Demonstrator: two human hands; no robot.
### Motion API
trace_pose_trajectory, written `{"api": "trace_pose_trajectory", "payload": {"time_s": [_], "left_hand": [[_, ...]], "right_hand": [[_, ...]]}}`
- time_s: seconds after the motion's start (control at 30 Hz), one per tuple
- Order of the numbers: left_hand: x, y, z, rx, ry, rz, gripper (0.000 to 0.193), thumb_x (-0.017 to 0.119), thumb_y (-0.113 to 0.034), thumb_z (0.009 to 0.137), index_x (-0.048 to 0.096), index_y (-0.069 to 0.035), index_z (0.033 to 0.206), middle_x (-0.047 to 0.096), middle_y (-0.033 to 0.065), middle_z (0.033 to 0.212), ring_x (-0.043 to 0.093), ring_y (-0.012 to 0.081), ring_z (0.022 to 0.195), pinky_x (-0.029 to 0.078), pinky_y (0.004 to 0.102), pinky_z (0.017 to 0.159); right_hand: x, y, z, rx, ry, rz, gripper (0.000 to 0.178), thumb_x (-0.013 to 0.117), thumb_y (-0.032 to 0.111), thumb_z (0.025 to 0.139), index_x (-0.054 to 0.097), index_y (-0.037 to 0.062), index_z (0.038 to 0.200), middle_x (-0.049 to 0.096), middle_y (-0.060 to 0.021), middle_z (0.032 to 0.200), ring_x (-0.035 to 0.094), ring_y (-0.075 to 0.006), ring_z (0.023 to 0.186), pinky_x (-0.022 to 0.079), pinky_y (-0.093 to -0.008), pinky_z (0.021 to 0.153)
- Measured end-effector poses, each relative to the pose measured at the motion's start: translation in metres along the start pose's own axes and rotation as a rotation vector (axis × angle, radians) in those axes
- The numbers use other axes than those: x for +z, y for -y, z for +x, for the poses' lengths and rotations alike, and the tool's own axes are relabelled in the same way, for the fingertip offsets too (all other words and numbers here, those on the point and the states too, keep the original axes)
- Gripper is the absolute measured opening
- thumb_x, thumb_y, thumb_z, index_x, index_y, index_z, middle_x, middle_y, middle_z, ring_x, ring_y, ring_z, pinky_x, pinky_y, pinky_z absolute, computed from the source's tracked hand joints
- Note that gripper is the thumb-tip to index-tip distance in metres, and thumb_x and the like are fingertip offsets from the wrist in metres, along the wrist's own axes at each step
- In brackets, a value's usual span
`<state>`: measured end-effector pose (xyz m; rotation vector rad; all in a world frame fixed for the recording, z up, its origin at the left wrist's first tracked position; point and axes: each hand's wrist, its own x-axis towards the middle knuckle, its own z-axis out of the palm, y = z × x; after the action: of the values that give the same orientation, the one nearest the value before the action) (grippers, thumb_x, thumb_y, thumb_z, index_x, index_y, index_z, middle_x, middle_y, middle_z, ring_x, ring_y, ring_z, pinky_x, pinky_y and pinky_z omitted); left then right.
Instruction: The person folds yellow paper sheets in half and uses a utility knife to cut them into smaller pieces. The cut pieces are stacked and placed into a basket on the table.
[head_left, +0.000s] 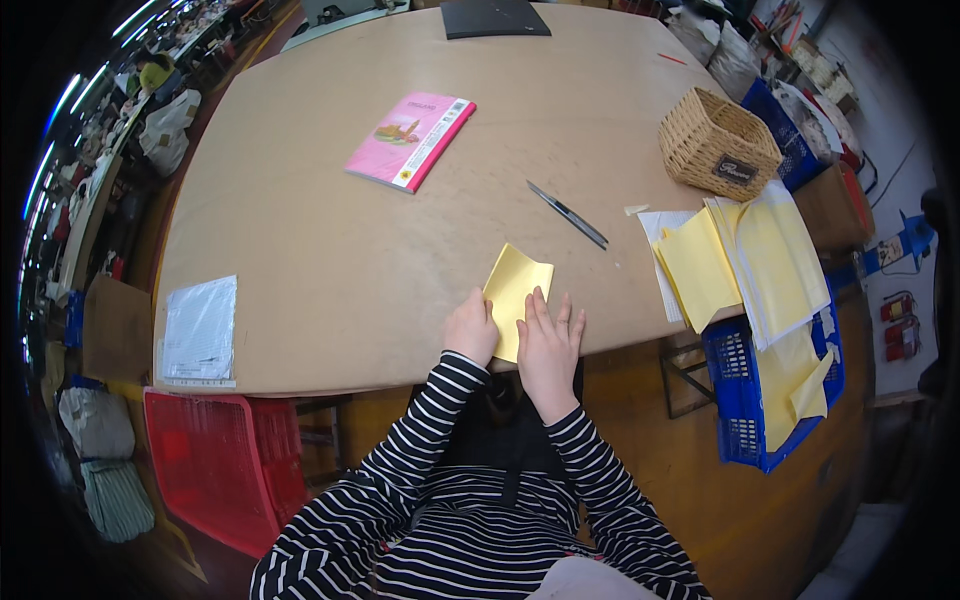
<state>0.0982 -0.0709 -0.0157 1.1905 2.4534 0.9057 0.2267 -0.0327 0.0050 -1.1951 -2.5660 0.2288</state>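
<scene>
At the near edge of the brown-covered table (330, 290) lies a folded yellow sheet (515, 280), whose material, paper or thin cloth, I cannot tell. My left hand (472, 327) grips its left edge with curled fingers. Across its right side my right hand (550, 350) rests flat, fingers stretched out. Beyond the sheet, slightly right, is a slim grey utility knife (567, 214). A pink notebook (405, 142) lies farther off to the left. On the right, more yellow sheets (700, 262) are piled at the table edge, with white-edged ones among them.
A wicker basket (705, 150) stands at the right edge. Below the yellow pile sits a blue crate (735, 395) holding more yellow material. To the left are a plastic-covered white packet (200, 330) and, beneath the table edge, a red crate (215, 460). A black flat folder (495, 18) lies at the far edge.
</scene>
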Motion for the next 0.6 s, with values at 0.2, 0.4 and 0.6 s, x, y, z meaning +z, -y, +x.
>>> {"api": "trace_pose_trajectory", "payload": {"time_s": [0.2,0.4,0.6], "left_hand": [[0.004,-0.006,0.001,0.027,-0.012,0.117,0.015,0.049,-0.018,0.094,0.051,-0.003,0.093,0.064,0.0214,0.072,0.063,0.0421,0.067,0.049,0.0529,0.059],[0.008,-0.003,0.003,0.046,-0.095,0.068,0.014,0.052,-0.017,0.092,0.053,-0.002,0.093,0.063,0.0227,0.072,0.062,0.0440,0.069,0.048,0.0528,0.060],[0.005,0.029,0.030,-0.003,-0.068,-0.346,0.021,0.054,-0.017,0.091,0.059,0.003,0.090,0.063,0.0276,0.078,0.061,0.0474,0.075,0.048,0.0532,0.068]], "right_hand": [[0.022,-0.012,0.029,0.067,-0.147,0.017,0.042,0.050,0.024,0.098,0.055,0.0019,0.133,0.051,-0.0095,0.142,0.034,-0.0495,0.134,0.017,-0.0581,0.115],[0.038,-0.033,0.080,0.041,-0.174,-0.043,0.042,0.050,0.024,0.097,0.055,0.0036,0.133,0.051,-0.0112,0.142,0.032,-0.0436,0.137,0.018,-0.0570,0.115],[0.042,-0.079,0.159,0.016,-0.450,-0.043,0.043,0.059,0.027,0.092,0.056,0.0046,0.128,0.056,-0.0162,0.132,0.043,-0.0352,0.130,0.034,-0.0487,0.107]]}}
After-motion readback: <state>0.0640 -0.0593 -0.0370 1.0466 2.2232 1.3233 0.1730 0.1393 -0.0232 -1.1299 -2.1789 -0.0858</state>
